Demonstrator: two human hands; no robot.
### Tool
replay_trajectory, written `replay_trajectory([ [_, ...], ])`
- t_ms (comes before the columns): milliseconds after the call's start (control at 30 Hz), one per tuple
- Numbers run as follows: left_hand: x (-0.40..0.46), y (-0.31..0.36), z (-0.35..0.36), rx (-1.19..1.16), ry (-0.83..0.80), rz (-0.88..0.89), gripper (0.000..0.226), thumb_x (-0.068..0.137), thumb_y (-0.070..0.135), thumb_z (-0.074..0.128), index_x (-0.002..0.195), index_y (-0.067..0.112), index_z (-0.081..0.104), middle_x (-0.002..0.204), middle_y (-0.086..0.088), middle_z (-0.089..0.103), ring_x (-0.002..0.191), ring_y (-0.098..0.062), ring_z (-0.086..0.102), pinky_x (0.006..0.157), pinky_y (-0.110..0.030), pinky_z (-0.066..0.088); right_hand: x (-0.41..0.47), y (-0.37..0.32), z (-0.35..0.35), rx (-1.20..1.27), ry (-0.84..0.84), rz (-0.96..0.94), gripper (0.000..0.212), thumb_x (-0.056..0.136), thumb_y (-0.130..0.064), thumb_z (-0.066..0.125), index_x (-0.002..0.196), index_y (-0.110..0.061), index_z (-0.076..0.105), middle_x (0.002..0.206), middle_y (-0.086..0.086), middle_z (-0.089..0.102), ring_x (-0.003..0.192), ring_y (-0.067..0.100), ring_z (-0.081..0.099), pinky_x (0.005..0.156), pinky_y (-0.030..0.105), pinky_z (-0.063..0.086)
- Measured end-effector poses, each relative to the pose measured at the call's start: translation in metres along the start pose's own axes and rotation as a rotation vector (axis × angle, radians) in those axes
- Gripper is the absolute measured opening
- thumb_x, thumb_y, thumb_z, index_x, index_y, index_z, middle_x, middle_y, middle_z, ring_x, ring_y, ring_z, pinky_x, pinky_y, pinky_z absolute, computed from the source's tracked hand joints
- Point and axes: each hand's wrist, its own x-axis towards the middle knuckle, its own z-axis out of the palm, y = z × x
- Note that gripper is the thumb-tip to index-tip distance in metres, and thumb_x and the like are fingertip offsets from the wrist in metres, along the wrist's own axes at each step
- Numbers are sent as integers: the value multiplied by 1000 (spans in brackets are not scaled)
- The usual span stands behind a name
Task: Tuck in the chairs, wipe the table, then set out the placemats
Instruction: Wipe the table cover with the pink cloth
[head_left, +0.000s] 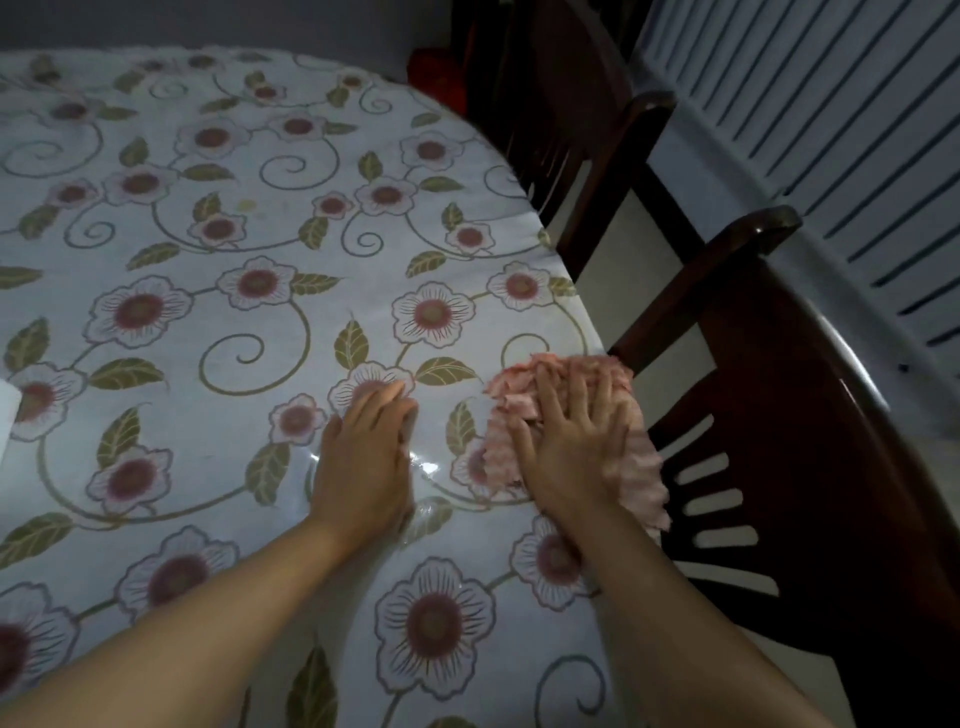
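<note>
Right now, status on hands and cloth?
Right hand flat on pink cloth near table edge. Left hand flat on tablecloth. Nothing blocking.

No readable text, labels, brands or numbers appear anywhere; the floral tablecloth (218, 260) carries only a printed pattern of flowers, leaves and scrolls, no lettering

We are pressing our right hand (574, 441) flat on a pink cloth (631, 457). Our left hand (363, 452) is resting on the table (208, 312).
</note>
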Motion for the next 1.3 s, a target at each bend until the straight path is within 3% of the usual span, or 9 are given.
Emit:
replay_trajectory([
  [100,0,-20,-17,64,19,-51,46,82,-3,49,126,5,53,142,-14,44,134,-30,36,112,-45,29,-29,-29,-1,14,-89,-328,66,91,-66,8,149,-35,15,158,4,2,145,33,-7,115,55,3],
  [200,3,-41,-33,160,15,-122,44,84,12,48,128,8,52,143,-12,44,132,-31,38,105,-48,34,-48,-47,1,41,-181,-690,61,91,-61,33,147,-38,21,158,-6,8,146,23,-5,117,49,-3],
  [267,6,-54,-42,175,26,-179,41,89,21,43,128,11,51,145,-9,42,133,-28,36,104,-48,35,-24,-47,1,33,-148,-663,63,89,-64,31,146,-39,22,158,-10,8,146,19,-6,117,47,-4],
  [400,16,-78,-51,187,63,-234,43,87,19,51,129,12,50,147,-7,39,135,-27,34,105,-51,34,53,-63,8,-111,-152,-301,79,80,-72,-7,149,-38,8,158,-4,-12,144,26,-17,113,51,-14],
  [500,18,-88,-50,184,62,-235,48,83,28,40,128,15,51,147,-4,40,134,-26,34,103,-54,35,78,-95,16,-47,-97,-209,78,80,-68,-2,148,-37,17,160,5,-5,144,35,-11,111,57,-11],
  [767,-9,-128,-83,149,148,-422,45,83,17,49,127,12,52,145,-7,41,134,-31,35,101,-58,34,20,-178,32,-14,-208,-1012,56,95,-56,27,146,-33,31,157,-6,19,146,24,6,115,54,8],
  [933,-21,-169,-109,181,168,-555,46,88,17,55,133,13,46,149,-6,34,138,-29,27,104,-52,32,120,-191,36,-81,-162,-557,76,83,-67,3,150,-32,13,160,2,2,146,29,-5,115,55,-3],
  [1033,-28,-174,-112,164,167,-486,46,91,13,51,136,11,43,151,-6,32,141,-26,22,107,-46,28,139,-224,45,-58,-201,-427,66,91,-61,14,150,-31,14,160,6,2,144,35,-4,114,57,-4],
  [1300,-60,-169,-109,12,243,-505,47,81,-7,52,127,1,46,140,-19,41,131,-35,35,104,-42,35,23,-256,39,-58,-269,-976,60,93,-57,14,149,-36,8,159,-3,-5,143,26,-17,115,54,-6],
])
